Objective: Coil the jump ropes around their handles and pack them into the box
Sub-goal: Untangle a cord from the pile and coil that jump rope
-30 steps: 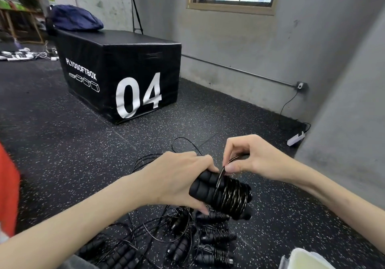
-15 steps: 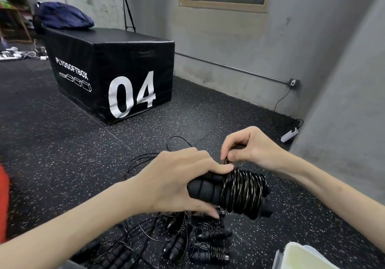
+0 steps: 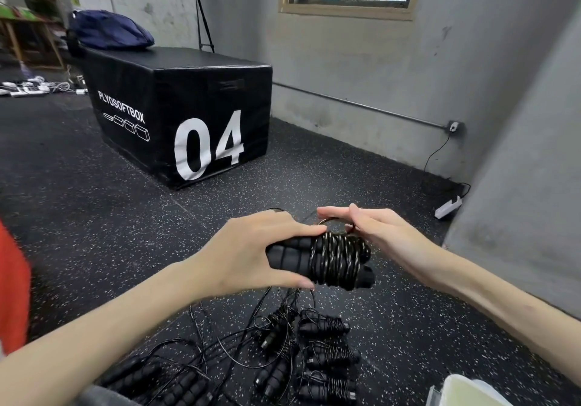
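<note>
Since a second ago the right hand (image 3: 374, 232) has carried the cord loop (image 3: 333, 227) it pinches behind the bundle (image 3: 330, 261), which the left hand (image 3: 251, 254) grips above the floor (image 3: 94, 217). Three coiled ropes (image 3: 327, 355) lie below, beside loose ones (image 3: 188, 380).

We read two markings, both in white on the black padded box (image 3: 176, 116) that stands on the speckled floor (image 3: 94, 217). Its long side carries the word "PLYOSOFTBOX" (set at a slant, with a row of four small box outlines printed just beneath it). Its end face, turned toward us, bears the large number "04". We find no other legible writing.
</note>
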